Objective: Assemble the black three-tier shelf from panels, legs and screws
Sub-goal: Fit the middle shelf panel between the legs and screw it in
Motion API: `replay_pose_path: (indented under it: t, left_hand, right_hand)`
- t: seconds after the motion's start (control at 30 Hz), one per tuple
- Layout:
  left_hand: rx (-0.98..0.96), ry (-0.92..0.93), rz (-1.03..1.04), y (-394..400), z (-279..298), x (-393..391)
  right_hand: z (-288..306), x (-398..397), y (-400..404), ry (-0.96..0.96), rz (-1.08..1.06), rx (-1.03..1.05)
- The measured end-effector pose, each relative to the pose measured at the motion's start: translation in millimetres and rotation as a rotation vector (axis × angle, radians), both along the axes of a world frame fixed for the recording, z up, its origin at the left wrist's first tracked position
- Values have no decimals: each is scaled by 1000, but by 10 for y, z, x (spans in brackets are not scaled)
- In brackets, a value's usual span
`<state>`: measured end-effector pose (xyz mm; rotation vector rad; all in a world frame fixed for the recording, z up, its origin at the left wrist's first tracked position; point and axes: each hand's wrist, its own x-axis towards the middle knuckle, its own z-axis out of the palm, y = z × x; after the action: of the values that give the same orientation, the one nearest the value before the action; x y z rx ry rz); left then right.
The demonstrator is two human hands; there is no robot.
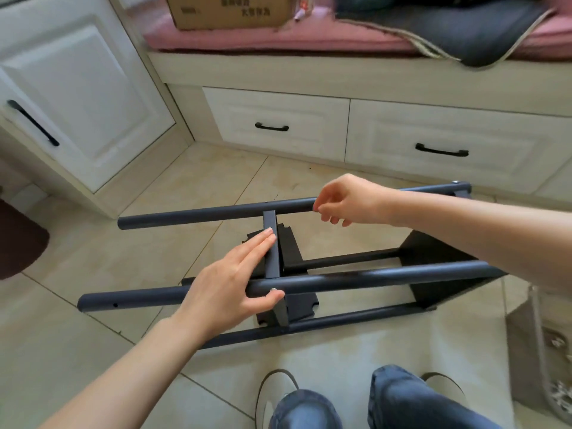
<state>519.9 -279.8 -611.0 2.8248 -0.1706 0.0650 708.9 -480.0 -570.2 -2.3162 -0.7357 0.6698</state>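
The black shelf frame lies on its side on the tiled floor. Its far upper leg [201, 213] and near upper leg [387, 275] run left to right, with a lower leg [340, 320] beneath. A middle panel [272, 243] stands on edge between the legs, and an end panel [433, 258] closes the right side. My left hand [229, 283] lays straight fingers against the middle panel's edge, its thumb touching a screw [273, 289] on the near upper leg. My right hand [346, 199] pinches the far upper leg with curled fingers, right of the panel.
A white cabinet door [77, 97] stands at the left and white drawers [433, 144] run under a bench with a pink cushion [247, 38] and a cardboard box [229, 10]. My knees [402, 397] are at the bottom edge. A dark mat [18, 239] lies far left.
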Motion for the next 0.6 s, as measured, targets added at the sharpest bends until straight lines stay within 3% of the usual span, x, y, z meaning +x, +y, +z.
replay_pose_path:
  t: [0.1,0.2,0.4,0.6]
  left_hand:
    - [71,-6,99,-47,-26,-56]
    - [103,13,254,-95,-37,-110]
    - [265,204,355,-139,39,-83]
    - [205,266,327,-137,62,-50]
  right_hand:
    - [4,-7,99,-256,-13,-32]
    - [-47,4,215,-405,104,-119]
    - [-191,81,375,-391,159,-301]
    - [-217,127,410,-344,189,-307]
